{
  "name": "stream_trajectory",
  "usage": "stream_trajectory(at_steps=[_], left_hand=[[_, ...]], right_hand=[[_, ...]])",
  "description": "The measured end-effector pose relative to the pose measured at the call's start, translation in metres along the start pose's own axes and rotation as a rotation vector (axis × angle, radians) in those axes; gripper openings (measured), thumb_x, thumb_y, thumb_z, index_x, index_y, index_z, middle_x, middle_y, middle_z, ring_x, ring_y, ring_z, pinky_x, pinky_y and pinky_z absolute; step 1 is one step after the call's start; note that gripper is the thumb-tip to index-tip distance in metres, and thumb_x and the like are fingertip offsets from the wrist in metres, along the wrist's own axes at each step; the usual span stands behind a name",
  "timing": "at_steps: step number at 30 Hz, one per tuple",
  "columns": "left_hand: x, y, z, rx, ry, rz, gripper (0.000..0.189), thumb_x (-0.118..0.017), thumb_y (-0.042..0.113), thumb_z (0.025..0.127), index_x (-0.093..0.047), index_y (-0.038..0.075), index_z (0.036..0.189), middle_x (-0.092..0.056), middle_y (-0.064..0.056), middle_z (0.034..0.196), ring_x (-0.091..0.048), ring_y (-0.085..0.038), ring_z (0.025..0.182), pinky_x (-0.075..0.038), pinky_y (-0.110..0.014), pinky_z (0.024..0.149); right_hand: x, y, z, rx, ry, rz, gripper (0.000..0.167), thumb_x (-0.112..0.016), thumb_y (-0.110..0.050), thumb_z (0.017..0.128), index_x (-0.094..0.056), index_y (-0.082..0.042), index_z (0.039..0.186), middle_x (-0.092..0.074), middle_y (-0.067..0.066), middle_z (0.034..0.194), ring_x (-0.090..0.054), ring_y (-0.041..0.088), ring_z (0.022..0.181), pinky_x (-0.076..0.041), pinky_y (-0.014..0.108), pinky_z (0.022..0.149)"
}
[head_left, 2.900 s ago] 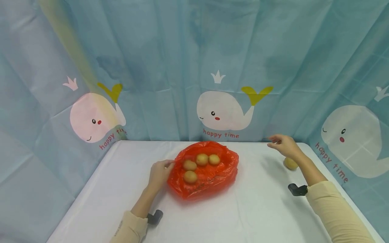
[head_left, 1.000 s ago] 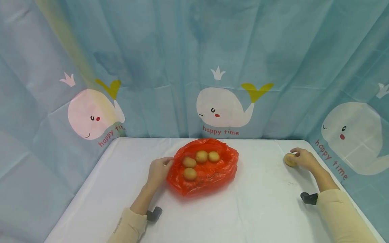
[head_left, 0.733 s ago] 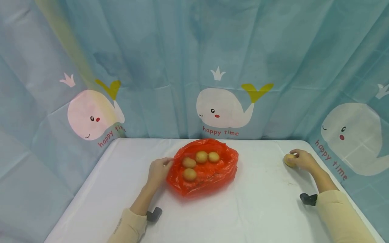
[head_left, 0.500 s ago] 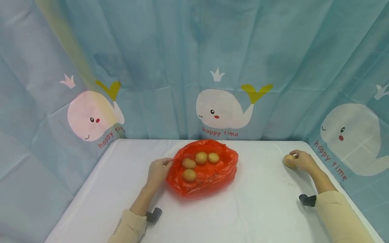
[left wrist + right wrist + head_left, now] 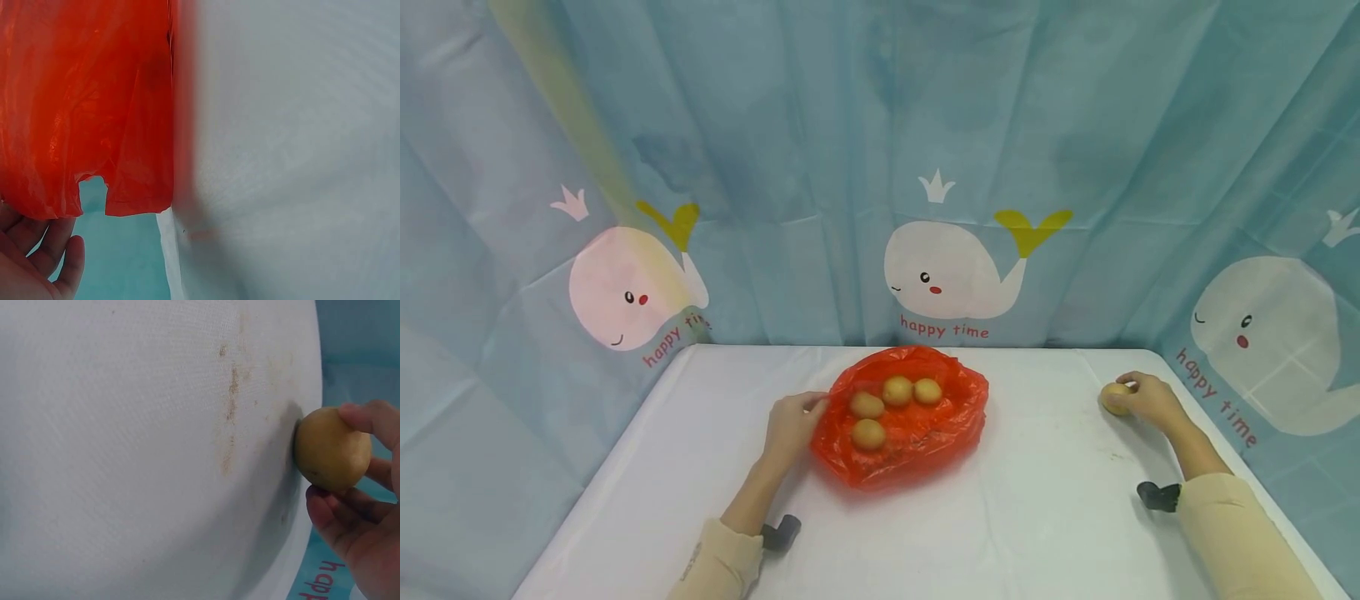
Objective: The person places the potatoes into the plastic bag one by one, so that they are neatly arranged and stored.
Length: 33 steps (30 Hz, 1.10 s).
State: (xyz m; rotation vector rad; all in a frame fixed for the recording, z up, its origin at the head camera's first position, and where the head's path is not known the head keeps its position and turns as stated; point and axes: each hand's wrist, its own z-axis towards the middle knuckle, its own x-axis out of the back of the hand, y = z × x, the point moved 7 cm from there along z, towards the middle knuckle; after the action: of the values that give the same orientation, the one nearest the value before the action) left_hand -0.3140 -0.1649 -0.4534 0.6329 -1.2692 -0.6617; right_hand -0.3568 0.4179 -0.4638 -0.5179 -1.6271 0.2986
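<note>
A red plastic bag (image 5: 925,462) sits open near the middle of the table, with several potatoes (image 5: 898,392) showing inside. My left hand (image 5: 792,427) pinches the left rim of this bag; in the left wrist view the other fingers (image 5: 55,244) lie at its edge, and the contact is partly hidden. At the far right, my right hand (image 5: 1153,402) grips a single potato (image 5: 1116,398). The right wrist view has the fingers and thumb around this yellow-brown potato (image 5: 332,450), close to the cloth; whether it touches the cloth cannot be told.
The table has a white cloth (image 5: 1037,517) with brownish dirt marks (image 5: 232,394) near the right-hand potato. Blue curtains (image 5: 820,167) with whale prints hang behind and at both sides. A black camera mount (image 5: 1159,497) is on each wrist.
My right hand has come down and right from above the table's back edge and taken hold of the lone potato. It has stayed there over the last second. The left hand keeps its place.
</note>
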Motion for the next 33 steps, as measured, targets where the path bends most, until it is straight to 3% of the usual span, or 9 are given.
stream_trajectory(at_steps=[5, 11, 17, 23, 33], left_hand=[[-0.001, 0.0, 0.0, 0.0, 0.005, 0.014, 0.026, -0.059, 0.024, 0.096, -0.073, 0.009, 0.112, -0.075, -0.009, 0.108, -0.067, -0.028, 0.107, -0.055, -0.047, 0.094], [-0.001, 0.002, -0.001, 0.01, -0.001, 0.014, 0.027, -0.06, 0.024, 0.096, -0.073, 0.009, 0.114, -0.074, -0.009, 0.11, -0.066, -0.029, 0.109, -0.055, -0.047, 0.094], [-0.001, 0.002, -0.002, 0.016, -0.002, 0.021, 0.028, -0.059, 0.025, 0.096, -0.072, 0.009, 0.115, -0.074, -0.009, 0.111, -0.065, -0.029, 0.11, -0.055, -0.047, 0.094], [0.0, 0.002, -0.002, 0.017, -0.001, 0.02, 0.028, -0.059, 0.026, 0.096, -0.072, 0.009, 0.115, -0.074, -0.009, 0.111, -0.066, -0.029, 0.109, -0.055, -0.046, 0.094], [0.0, 0.003, -0.002, 0.01, -0.001, 0.027, 0.028, -0.059, 0.026, 0.096, -0.072, 0.009, 0.115, -0.074, -0.009, 0.111, -0.066, -0.029, 0.109, -0.054, -0.047, 0.095]], right_hand=[[0.0, 0.001, -0.001, 0.002, 0.02, 0.009, 0.062, -0.059, -0.032, 0.091, -0.044, 0.013, 0.13, -0.045, 0.043, 0.126, -0.05, 0.055, 0.11, -0.047, 0.062, 0.091], [0.001, -0.003, 0.0, 0.038, 0.042, 0.004, 0.058, -0.058, -0.03, 0.092, -0.046, 0.013, 0.128, -0.048, 0.042, 0.123, -0.053, 0.052, 0.105, -0.05, 0.06, 0.087], [0.002, -0.017, 0.0, 0.1, 0.068, 0.0, 0.056, -0.062, -0.03, 0.091, -0.049, 0.012, 0.126, -0.053, 0.04, 0.116, -0.057, 0.045, 0.096, -0.052, 0.049, 0.075], [0.0, -0.031, -0.001, 0.104, 0.059, 0.024, 0.06, -0.063, -0.035, 0.091, -0.048, 0.009, 0.129, -0.052, 0.037, 0.119, -0.056, 0.043, 0.099, -0.053, 0.047, 0.076], [0.002, -0.055, -0.003, 0.179, 0.07, 0.04, 0.056, -0.064, -0.031, 0.09, -0.051, 0.008, 0.129, -0.055, 0.035, 0.119, -0.057, 0.041, 0.099, -0.054, 0.043, 0.074]])
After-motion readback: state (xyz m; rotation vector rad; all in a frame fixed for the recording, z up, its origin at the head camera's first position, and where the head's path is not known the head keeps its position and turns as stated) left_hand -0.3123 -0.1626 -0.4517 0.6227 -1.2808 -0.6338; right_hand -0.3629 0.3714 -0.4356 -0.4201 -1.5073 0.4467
